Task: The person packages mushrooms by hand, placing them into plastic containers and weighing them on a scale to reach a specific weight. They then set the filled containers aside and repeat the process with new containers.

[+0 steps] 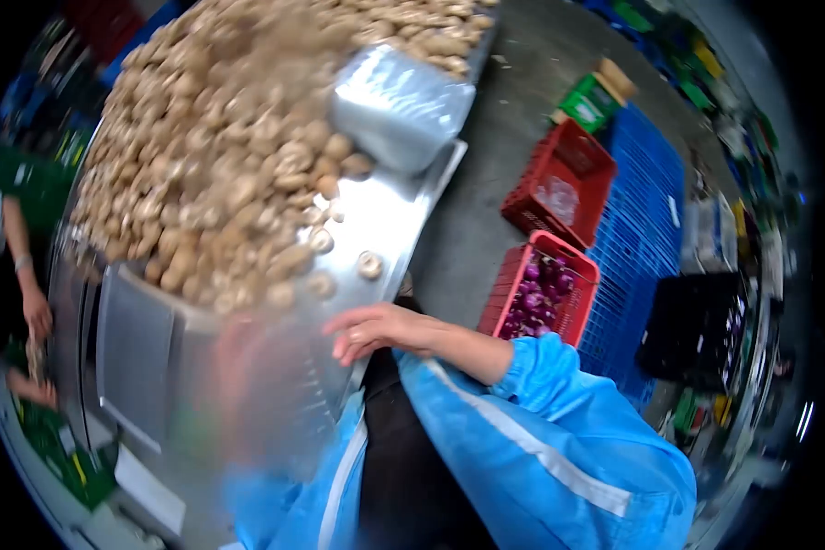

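Note:
Many tan mushrooms [202, 174] are heaped on a metal table [380, 211]. My right hand [371, 332] is over the table's near edge, fingers stretched and slightly bent, with nothing visible in it. To its left, my left hand [243, 376] is smeared by motion beside a blurred, see-through plastic item [293, 412]; its grip cannot be made out. Shiny clear plastic, apparently a stack of trays [399, 101], rests at the right side of the heap. One loose mushroom [369, 265] lies apart on the metal, just above my right hand.
At right, a red crate of purple vegetables [541, 293] and another red crate with clear plastic [568, 179] stand by a blue pallet [637, 211]. A black crate [697, 325] is farther right. Another person's hands [37, 312] are at far left.

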Available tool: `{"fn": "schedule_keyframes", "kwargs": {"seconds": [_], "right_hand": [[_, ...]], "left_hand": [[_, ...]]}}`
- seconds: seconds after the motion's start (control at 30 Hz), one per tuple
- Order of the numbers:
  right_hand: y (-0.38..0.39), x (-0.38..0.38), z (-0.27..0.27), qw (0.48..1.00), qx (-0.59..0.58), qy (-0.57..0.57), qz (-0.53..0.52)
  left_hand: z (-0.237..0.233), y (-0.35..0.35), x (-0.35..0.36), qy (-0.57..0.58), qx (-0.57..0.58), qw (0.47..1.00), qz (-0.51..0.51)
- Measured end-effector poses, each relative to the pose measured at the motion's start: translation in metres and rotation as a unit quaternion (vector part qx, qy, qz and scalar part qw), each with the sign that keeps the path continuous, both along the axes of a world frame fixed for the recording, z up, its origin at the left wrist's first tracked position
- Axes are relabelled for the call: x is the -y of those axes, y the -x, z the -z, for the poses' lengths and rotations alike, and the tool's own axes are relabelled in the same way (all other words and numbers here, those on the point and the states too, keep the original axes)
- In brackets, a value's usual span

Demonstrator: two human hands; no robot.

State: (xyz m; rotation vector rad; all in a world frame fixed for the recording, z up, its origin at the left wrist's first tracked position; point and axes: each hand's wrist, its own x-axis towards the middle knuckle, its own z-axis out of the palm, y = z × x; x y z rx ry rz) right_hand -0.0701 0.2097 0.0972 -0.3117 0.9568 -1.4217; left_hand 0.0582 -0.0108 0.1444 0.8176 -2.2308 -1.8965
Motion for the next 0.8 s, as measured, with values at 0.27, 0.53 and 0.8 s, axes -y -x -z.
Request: {"fn": "schedule_keyframes", "kwargs": {"seconds": [0.27, 0.53, 0.8], "right_hand": [[-0.047, 0.011, 0.014, 0.992, 0.039, -0.07, -0.102], [-0.012, 0.022, -0.011, 0.982, -0.052, -0.171, -0.062], [-0.04, 0.007, 0.014, 0.957, 0.074, -0.275, 0.053]], "left_hand": [[0.053, -0.055, -0.064, -0.18, 0.109, 0.976, -0.053], [0.033, -0.048, -0.059, 0.208, -0.027, 0.977, 0.047], [0.063, -0.089, -0.048, -0.346, 0.143, 0.904, -0.207]]}}
